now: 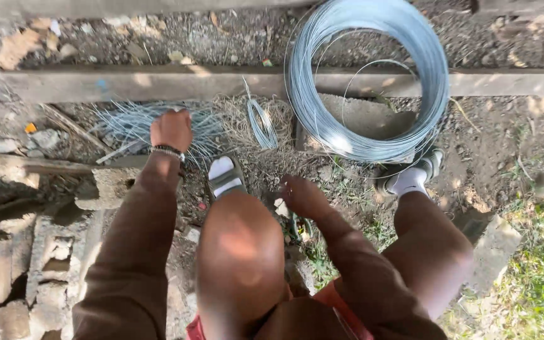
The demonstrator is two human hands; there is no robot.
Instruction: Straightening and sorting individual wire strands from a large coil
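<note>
While left hand (171,129) closes on cut wire pile (135,124), right hand (303,196) hangs near ground, grip indistinct; large wire coil (366,79) mostly uncut.

The big wire coil (373,82) is silver-grey, the cut wire pieces (140,126) too. The socks (221,169) are white, sleeves (133,252) brown, shorts (341,302) red, grass (536,277) green.
</note>
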